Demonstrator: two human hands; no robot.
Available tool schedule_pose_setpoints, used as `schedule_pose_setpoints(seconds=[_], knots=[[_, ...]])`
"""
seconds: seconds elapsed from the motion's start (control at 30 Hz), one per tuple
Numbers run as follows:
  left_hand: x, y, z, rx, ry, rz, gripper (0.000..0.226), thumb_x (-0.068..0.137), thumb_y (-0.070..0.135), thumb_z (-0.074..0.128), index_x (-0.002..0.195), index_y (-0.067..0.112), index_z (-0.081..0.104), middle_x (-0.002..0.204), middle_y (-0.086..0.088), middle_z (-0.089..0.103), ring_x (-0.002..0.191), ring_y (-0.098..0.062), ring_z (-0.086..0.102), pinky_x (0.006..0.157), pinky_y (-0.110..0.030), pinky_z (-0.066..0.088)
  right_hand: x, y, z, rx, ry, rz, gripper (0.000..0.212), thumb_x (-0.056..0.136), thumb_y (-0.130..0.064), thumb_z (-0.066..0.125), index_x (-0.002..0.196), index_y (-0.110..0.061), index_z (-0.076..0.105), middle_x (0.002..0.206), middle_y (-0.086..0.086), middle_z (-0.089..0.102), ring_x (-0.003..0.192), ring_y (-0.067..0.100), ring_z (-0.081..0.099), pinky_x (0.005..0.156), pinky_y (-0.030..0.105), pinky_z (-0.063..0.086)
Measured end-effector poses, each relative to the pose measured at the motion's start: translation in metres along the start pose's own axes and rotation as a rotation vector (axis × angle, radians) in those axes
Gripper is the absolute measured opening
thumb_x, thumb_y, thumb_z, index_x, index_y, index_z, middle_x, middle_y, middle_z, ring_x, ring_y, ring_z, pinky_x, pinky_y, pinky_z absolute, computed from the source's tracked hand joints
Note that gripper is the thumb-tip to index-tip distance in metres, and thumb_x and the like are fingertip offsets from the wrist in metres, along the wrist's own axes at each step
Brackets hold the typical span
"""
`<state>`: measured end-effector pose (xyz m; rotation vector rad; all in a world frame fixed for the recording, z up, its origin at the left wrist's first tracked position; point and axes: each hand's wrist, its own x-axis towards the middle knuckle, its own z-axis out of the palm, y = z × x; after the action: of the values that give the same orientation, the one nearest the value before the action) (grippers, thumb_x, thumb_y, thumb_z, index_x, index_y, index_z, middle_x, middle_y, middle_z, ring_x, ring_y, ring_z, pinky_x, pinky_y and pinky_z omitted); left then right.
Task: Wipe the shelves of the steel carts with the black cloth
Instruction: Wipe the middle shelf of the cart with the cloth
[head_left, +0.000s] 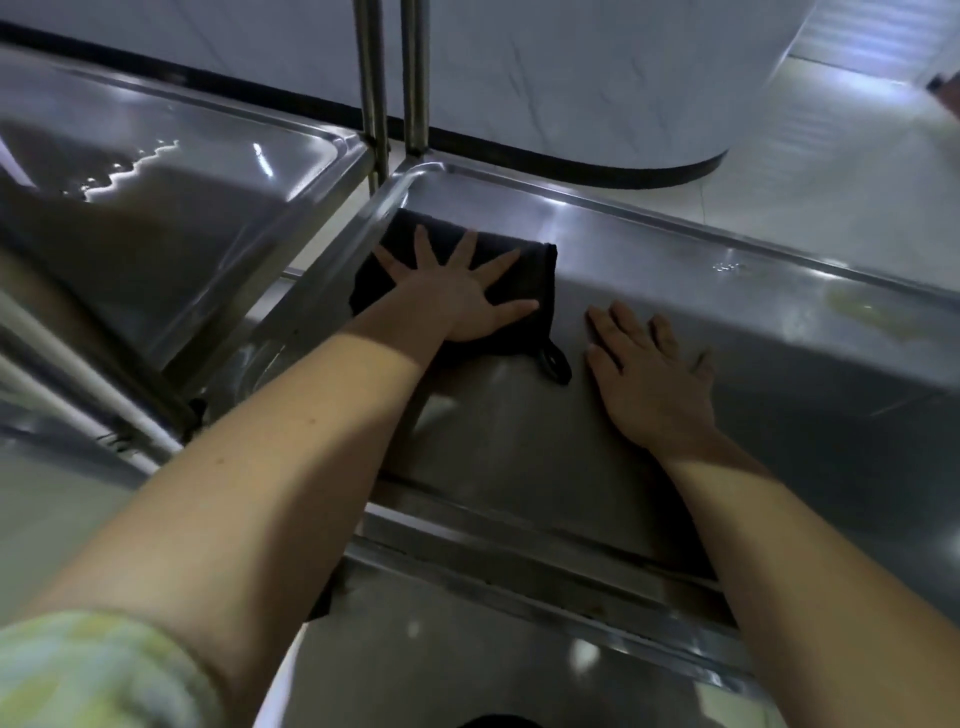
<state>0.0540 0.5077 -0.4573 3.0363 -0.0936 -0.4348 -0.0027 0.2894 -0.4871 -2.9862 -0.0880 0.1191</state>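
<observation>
Forearms reach over the near rim (519, 545) of the right cart's shelf (519, 441), the left one coming out of a pale green sleeve (93, 670). The right hand (649, 384) lies flat on bare steel about mid-shelf, fingers straight and holding nothing. Just beside it, the left hand (457, 296) presses palm-down on the black cloth (540, 278) with all 5 fingers splayed; it bears on the cloth and does not grip it.

The cloth lies folded near the far-left corner of this shelf, its left edge at the side rim, and 1 hanging loop (555, 364) trails from its near-right corner onto the steel. It looks soft, light and limp, so it should glide easily on smooth metal but bunch up if shoved from 1 edge. A flat palm over its middle suits wiping; the loop or a pinched fold would serve for lifting.

By count: 1 cloth, 2 hands and 2 carts, with 2 upright posts (371, 78) where the carts meet. Toward the far rim sit a few droplets (727, 267) and 1 yellowish smear (862, 312) (both probably unwiped as yet). The left cart's shelf (208, 208) carries 1 puddle (130, 171).
</observation>
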Motion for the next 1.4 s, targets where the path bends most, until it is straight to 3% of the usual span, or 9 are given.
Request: schedule_pose_setpoints(seconds=[0.3,0.5,0.87,1.0,1.17,1.4], knots=[[-0.170,-0.042,0.046,-0.025,-0.024,-0.030,0.076,0.066,0.091,0.009,0.132,0.071,-0.021,0.158,0.014,-0.028,0.143,-0.038,-0.028,0.107,-0.074,-0.009,0.000,-0.002,-0.001,-0.004,-0.005,0.014,0.050,0.102,-0.051,0.020,0.151,-0.047,0.013,0.162,-0.019,0.004,0.150,0.021,0.001,0.113,0.067,0.002],[-0.127,-0.046,0.032,-0.026,-0.074,-0.028,0.076,0.074,0.091,0.023,0.136,0.070,-0.015,0.158,0.014,-0.028,0.142,-0.041,-0.028,0.106,-0.075,-0.010,0.000,-0.002,0.001,-0.028,-0.007,0.014,0.049,0.102,-0.050,0.018,0.151,-0.048,0.010,0.162,-0.019,0.002,0.150,0.021,0.000,0.113,0.066,0.000],[0.015,-0.021,-0.007,0.034,0.036,-0.002,0.079,0.078,0.089,0.021,0.147,0.059,-0.005,0.164,0.004,-0.012,0.143,-0.050,-0.016,0.102,-0.080,-0.007,0.002,-0.001,0.002,0.002,0.007,0.006,0.051,0.102,-0.052,0.020,0.152,-0.047,0.012,0.162,-0.018,0.004,0.150,0.022,0.000,0.112,0.066,0.000],[-0.009,-0.015,0.000,0.025,0.022,0.049,0.079,0.078,0.088,0.024,0.146,0.060,-0.004,0.163,0.007,-0.014,0.145,-0.047,-0.016,0.105,-0.078,-0.008,0.002,-0.002,-0.001,-0.009,0.002,0.002,0.051,0.102,-0.052,0.020,0.152,-0.045,0.011,0.162,-0.017,0.004,0.150,0.023,0.002,0.112,0.068,0.001],[-0.099,-0.010,0.030,0.002,-0.024,0.111,0.077,0.073,0.091,0.023,0.139,0.069,-0.011,0.159,0.014,-0.024,0.144,-0.039,-0.025,0.106,-0.073,-0.014,0.004,-0.002,-0.002,-0.017,0.005,-0.010,0.051,0.102,-0.051,0.022,0.152,-0.043,0.015,0.162,-0.016,0.006,0.150,0.025,0.004,0.110,0.071,0.005],[-0.160,-0.004,0.045,-0.042,-0.052,0.037,0.079,0.069,0.093,0.023,0.136,0.071,-0.013,0.158,0.019,-0.024,0.144,-0.034,-0.028,0.108,-0.071,-0.015,-0.011,0.012,-0.007,0.165,0.034,-0.126,0.047,0.100,-0.042,0.040,0.146,-0.030,0.039,0.158,-0.007,0.029,0.145,0.025,0.021,0.114,0.061,0.017]])
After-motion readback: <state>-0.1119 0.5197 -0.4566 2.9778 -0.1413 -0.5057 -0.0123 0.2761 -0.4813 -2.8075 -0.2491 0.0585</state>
